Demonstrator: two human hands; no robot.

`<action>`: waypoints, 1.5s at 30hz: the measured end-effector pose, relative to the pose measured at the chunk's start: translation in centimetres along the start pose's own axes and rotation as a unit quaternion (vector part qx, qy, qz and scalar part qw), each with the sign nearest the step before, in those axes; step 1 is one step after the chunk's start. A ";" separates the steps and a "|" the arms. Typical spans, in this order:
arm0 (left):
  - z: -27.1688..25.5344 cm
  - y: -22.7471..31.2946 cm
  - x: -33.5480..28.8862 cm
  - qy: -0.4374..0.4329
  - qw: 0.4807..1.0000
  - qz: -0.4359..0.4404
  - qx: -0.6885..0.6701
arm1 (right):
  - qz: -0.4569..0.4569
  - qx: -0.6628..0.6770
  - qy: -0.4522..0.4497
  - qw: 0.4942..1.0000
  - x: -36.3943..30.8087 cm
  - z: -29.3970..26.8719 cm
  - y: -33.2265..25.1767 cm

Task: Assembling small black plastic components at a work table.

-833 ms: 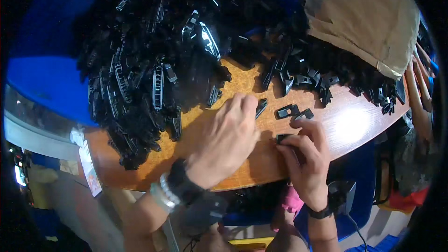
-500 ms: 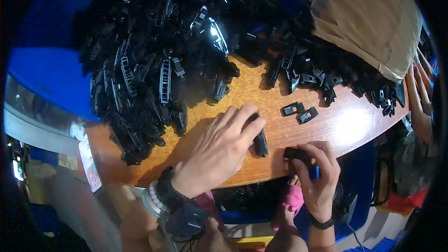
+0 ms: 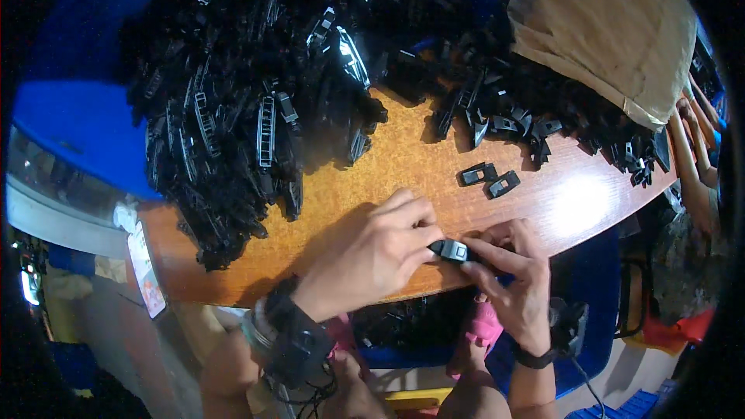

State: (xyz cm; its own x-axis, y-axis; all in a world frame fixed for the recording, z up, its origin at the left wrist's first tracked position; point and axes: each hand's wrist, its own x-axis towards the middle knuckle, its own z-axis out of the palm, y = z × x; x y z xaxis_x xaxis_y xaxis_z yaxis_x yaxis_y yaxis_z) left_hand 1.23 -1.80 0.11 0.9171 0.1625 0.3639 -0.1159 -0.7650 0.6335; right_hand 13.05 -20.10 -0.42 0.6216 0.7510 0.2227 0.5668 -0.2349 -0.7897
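Just above the wooden table's (image 3: pixel 334 198) near edge, both hands meet at a small black plastic part (image 3: pixel 450 250) whose upper face shines grey and has a square opening. My left hand (image 3: pixel 380 248) pinches its dark left end between thumb and fingers. On the right end, the fingertips of my right hand (image 3: pixel 516 271) close around it. The hands hide how long the part is and whether it is one piece or two. Farther back lie two loose black pieces with cut-outs, one (image 3: pixel 476 174) left of the other (image 3: pixel 504 184).
A large heap of long black plastic parts (image 3: pixel 225 132) covers the back left. Smaller black pieces (image 3: pixel 504 126) are piled at the back right beside a brown paper bag (image 3: pixel 605 31). A phone-like slab (image 3: pixel 146 271) leans at the left edge. Another person's arms (image 3: pixel 698 147) show far right.
My left hand has lifted the elongated black part off the table and brought it right. My right hand's black piece has moved left and up to meet it.
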 end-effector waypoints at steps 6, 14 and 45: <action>0.0 -0.2 -0.3 -0.010 1.000 0.004 -0.001 | -0.042 -0.016 -0.024 0.999 0.3 0.8 0.3; -3.4 -4.7 4.3 0.177 0.941 -0.045 0.285 | -0.113 0.044 -0.164 0.979 -0.2 -0.8 -1.2; -0.2 0.6 -3.3 0.068 0.993 -0.088 -0.026 | -0.047 0.049 -0.122 0.990 2.0 -1.0 1.0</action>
State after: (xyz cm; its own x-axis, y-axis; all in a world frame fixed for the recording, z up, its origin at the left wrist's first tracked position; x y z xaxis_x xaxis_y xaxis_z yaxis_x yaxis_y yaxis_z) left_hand -1.95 -2.66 -0.56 0.8653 0.3758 0.3318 0.0183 -0.6851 0.7283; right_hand 15.42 -19.42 -0.25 0.4123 0.8966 0.1617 0.5534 -0.1054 -0.8262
